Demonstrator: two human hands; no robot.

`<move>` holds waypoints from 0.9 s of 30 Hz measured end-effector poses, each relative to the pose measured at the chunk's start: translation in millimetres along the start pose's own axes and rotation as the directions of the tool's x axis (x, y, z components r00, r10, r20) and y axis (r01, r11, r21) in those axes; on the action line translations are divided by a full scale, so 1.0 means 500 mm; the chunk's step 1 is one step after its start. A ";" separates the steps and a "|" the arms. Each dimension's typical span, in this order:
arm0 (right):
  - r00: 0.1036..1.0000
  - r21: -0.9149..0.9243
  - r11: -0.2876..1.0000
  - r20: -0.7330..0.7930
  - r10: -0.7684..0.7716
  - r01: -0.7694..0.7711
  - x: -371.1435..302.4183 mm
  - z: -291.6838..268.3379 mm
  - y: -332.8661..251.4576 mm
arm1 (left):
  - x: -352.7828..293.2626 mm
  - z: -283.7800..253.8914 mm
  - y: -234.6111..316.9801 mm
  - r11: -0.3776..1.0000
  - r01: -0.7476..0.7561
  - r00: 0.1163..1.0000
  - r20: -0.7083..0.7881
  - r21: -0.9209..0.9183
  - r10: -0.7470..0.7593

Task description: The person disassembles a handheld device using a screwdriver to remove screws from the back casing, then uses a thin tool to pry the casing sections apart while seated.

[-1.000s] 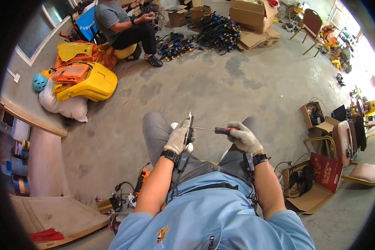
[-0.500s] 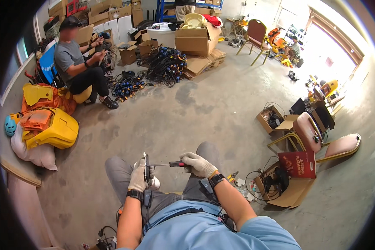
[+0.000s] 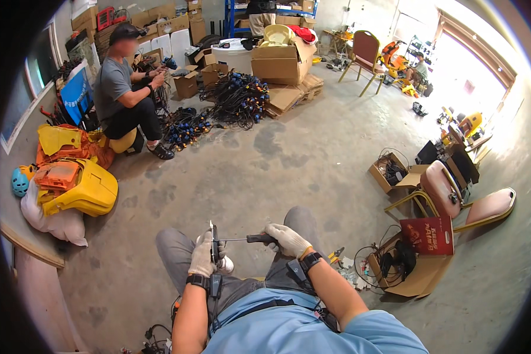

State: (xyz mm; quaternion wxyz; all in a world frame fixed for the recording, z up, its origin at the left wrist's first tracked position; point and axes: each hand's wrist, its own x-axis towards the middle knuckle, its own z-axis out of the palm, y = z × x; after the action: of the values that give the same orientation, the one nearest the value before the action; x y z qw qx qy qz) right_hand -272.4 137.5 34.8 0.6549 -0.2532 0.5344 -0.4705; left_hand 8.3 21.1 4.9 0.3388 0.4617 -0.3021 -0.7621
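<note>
In a white knit glove, my left hand is closed around a narrow, dark device held upright above my left thigh; a pale pointed piece sticks up at its top. My right hand, gloved too, grips the dark handle of a screwdriver. The screwdriver's thin shaft runs level to the left, and its tip meets the device's right side. Whether the tip sits in a screw is too small to tell.
Right of me, an open cardboard box holds black cables, beside pink-padded chairs. Yellow plastic shells lie at left. A seated co-worker handles a dark tool near a heap of cables. Pliers and scraps lie by my right knee.
The whole view has shifted slightly. My hands keep the screwdriver against the device, with its handle turned a little. The co-worker's hands have come closer together.
</note>
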 end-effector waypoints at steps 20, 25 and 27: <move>0.994 0.153 0.983 0.017 -0.110 0.106 0.006 -0.013 0.015 | 0.005 -0.004 -0.006 0.999 -0.023 1.000 0.007 0.024 0.023; 0.979 0.055 0.981 0.071 -0.191 0.188 0.011 -0.013 0.022 | -0.010 0.003 0.004 1.000 -0.001 1.000 0.020 0.016 0.000; 1.000 0.121 0.993 0.029 -0.001 -0.003 0.000 0.004 0.002 | -0.004 -0.002 0.003 0.999 0.003 1.000 -0.018 0.044 -0.002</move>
State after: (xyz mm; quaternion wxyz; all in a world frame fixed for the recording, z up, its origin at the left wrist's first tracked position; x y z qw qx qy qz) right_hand -270.0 137.5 34.8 0.6769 -0.2194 0.4957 -0.4979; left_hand 10.3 21.8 6.5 0.3302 0.4761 -0.3155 -0.7515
